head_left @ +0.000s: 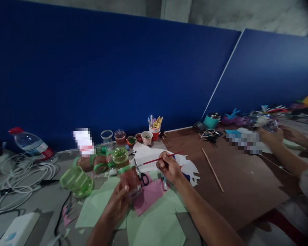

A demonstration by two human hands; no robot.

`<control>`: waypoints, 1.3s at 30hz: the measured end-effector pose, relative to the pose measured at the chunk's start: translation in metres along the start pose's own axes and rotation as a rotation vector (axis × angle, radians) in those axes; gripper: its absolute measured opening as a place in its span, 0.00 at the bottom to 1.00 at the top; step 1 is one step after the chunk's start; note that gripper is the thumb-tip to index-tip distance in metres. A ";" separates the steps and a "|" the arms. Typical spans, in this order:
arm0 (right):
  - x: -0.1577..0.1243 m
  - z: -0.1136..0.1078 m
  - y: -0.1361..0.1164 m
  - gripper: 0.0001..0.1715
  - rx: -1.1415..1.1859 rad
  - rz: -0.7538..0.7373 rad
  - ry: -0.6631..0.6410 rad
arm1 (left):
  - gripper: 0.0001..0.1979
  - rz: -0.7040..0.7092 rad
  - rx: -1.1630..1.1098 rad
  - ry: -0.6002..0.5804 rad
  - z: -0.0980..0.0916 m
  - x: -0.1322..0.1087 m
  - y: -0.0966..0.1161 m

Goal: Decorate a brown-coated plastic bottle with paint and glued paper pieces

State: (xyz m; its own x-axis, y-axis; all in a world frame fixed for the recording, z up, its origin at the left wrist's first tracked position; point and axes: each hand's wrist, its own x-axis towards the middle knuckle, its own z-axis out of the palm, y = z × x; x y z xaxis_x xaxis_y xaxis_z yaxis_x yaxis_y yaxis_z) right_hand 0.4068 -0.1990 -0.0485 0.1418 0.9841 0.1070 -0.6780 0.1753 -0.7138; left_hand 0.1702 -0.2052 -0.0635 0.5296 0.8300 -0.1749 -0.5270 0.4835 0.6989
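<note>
Right grip (170,168) closed around paintbrush (152,161)

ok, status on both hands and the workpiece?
Left hand holding brown-and-green plastic bottle. Right hand gripping slim red paintbrush, tip near bottle. Black-handled scissors close by.

Left fingers (125,188) hold a bottle (129,178); right fingers (166,158) a brush (152,161), seemingly touching it.

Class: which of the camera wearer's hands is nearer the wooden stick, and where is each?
Right. The right hand, holding a paintbrush, is left of the wooden stick, not touching it; the left hand, holding a bottle, is farther left and nearer the camera.
</note>
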 end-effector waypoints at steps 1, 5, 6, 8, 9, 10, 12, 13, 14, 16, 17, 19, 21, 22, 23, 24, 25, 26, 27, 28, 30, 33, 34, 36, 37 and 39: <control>0.000 0.000 0.000 0.13 -0.007 -0.001 0.001 | 0.19 0.002 0.004 0.002 0.001 0.000 0.000; 0.000 0.000 0.001 0.14 -0.043 0.004 0.016 | 0.19 0.004 0.041 -0.016 0.000 0.003 0.000; 0.000 0.000 0.001 0.14 -0.047 0.005 0.017 | 0.20 0.005 0.053 -0.020 -0.001 0.003 0.000; 0.000 0.000 0.001 0.14 -0.053 0.003 0.017 | 0.21 0.007 0.073 -0.025 -0.001 0.003 0.000; 0.000 0.000 0.001 0.14 -0.057 0.003 0.017 | 0.21 0.010 0.080 -0.024 -0.001 0.003 0.000; 0.000 0.000 0.001 0.14 -0.062 0.001 0.018 | 0.21 0.012 0.086 -0.023 -0.001 0.002 0.000; 0.001 -0.002 0.001 0.13 -0.069 -0.006 0.019 | 0.21 0.008 0.096 -0.025 0.000 0.001 0.001; 0.002 -0.003 0.001 0.12 -0.070 -0.011 0.020 | 0.21 0.007 0.097 -0.029 0.001 0.001 0.002; 0.002 -0.004 0.001 0.12 -0.072 -0.015 0.021 | 0.21 0.007 0.097 -0.034 0.001 0.000 0.002; 0.004 -0.007 0.001 0.12 -0.072 -0.020 0.025 | 0.22 0.001 0.102 -0.052 0.001 0.000 0.004; 0.004 -0.008 0.001 0.13 -0.072 -0.019 0.027 | 0.22 -0.003 0.107 -0.061 0.001 -0.001 0.005; 0.005 -0.010 0.002 0.13 -0.072 -0.020 0.030 | 0.22 -0.015 0.117 -0.074 0.000 -0.001 0.006; 0.005 -0.010 0.001 0.13 -0.072 -0.024 0.034 | 0.21 -0.017 0.114 -0.078 -0.002 -0.001 0.006; 0.005 -0.010 0.001 0.13 -0.073 -0.024 0.035 | 0.20 -0.013 0.110 -0.080 -0.003 -0.001 0.006; 0.006 -0.010 0.001 0.14 -0.072 -0.025 0.034 | 0.19 -0.014 0.107 -0.086 -0.003 -0.001 0.006; 0.006 -0.010 0.000 0.14 -0.069 -0.026 0.033 | 0.19 -0.015 0.106 -0.096 -0.004 -0.001 0.006; 0.006 -0.009 0.000 0.14 -0.066 -0.026 0.033 | 0.19 -0.017 0.103 -0.106 -0.004 -0.001 0.006; 0.006 -0.009 0.000 0.14 -0.063 -0.028 0.035 | 0.20 -0.016 0.096 -0.115 -0.005 -0.002 0.007; 0.007 -0.009 -0.001 0.14 -0.060 -0.027 0.040 | 0.21 -0.014 0.087 -0.125 -0.005 -0.002 0.007; 0.007 -0.009 -0.001 0.14 -0.060 -0.023 0.046 | 0.22 -0.009 0.076 -0.138 -0.004 -0.003 0.009; 0.008 -0.009 -0.002 0.15 -0.070 -0.016 0.063 | 0.24 -0.002 0.062 -0.163 -0.004 -0.004 0.011; 0.008 -0.008 -0.003 0.15 -0.086 -0.018 0.074 | 0.25 0.009 0.081 -0.202 -0.004 -0.006 0.015; 0.008 -0.008 -0.002 0.15 -0.084 -0.022 0.076 | 0.25 0.010 0.092 -0.214 -0.004 -0.006 0.015; 0.008 -0.007 -0.002 0.14 -0.070 -0.025 0.082 | 0.25 -0.002 0.107 -0.237 -0.004 -0.006 0.016; 0.009 -0.007 -0.002 0.14 -0.063 -0.028 0.087 | 0.24 -0.009 0.106 -0.241 -0.005 -0.006 0.016; 0.009 -0.007 -0.003 0.14 -0.052 -0.031 0.100 | 0.24 -0.014 0.087 -0.230 -0.007 -0.004 0.015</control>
State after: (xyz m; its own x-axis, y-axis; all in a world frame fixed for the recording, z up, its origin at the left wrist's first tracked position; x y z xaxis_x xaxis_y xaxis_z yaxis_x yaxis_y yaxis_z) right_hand 0.4151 -0.1913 -0.0504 0.2353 0.9699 0.0623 -0.6345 0.2018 -0.7461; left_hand 0.1557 -0.1997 -0.0570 0.6793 0.7333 -0.0293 -0.4645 0.4604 0.7565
